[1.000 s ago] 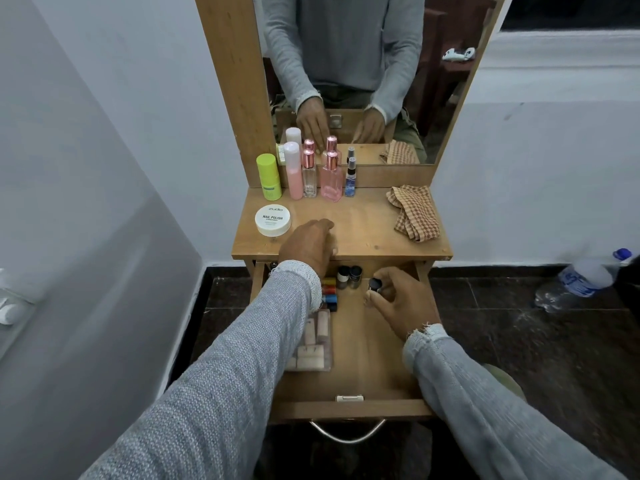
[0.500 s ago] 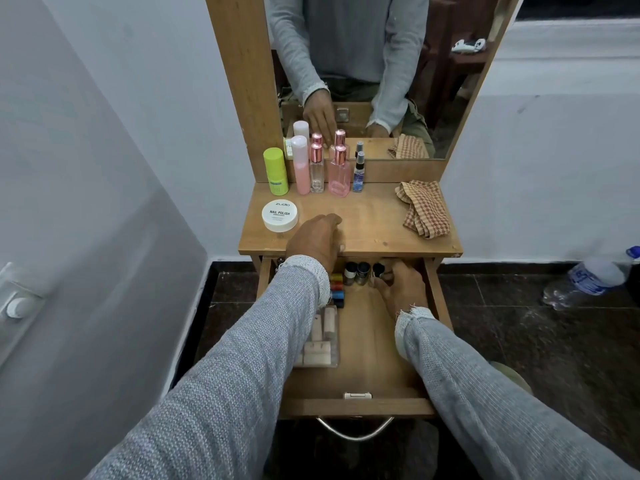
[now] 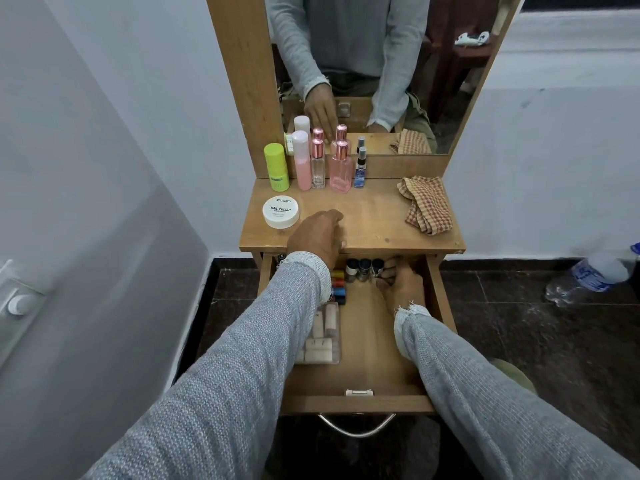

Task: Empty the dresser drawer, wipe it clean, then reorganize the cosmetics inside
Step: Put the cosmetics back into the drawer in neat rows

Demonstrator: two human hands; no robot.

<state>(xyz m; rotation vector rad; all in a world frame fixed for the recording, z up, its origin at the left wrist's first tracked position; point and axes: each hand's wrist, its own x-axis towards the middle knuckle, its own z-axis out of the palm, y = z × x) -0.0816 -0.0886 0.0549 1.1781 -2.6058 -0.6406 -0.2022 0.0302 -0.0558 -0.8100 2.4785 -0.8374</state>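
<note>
The wooden dresser drawer (image 3: 363, 403) is pulled out. At its back stands a row of small dark-capped bottles (image 3: 358, 268). My right hand (image 3: 403, 285) reaches to the right end of that row and pinches the last small bottle (image 3: 377, 267). Coloured little tubes (image 3: 337, 284) lie beside my left sleeve, and a clear case of beige tubes (image 3: 322, 337) sits along the drawer's left side. My left hand (image 3: 318, 235) rests on the front edge of the dresser top (image 3: 374, 216) and holds nothing.
On the top stand a green stick (image 3: 276, 166), pink and clear spray bottles (image 3: 341, 164), a small blue spray (image 3: 360, 168), a white nail polish jar (image 3: 281, 212) and a checked cloth (image 3: 427, 207). A water bottle (image 3: 595, 271) lies on the dark floor at right.
My right hand has carried the small dark-capped bottle from mid-drawer to the back row, beside the other two. My left hand has stayed on the dresser top.
</note>
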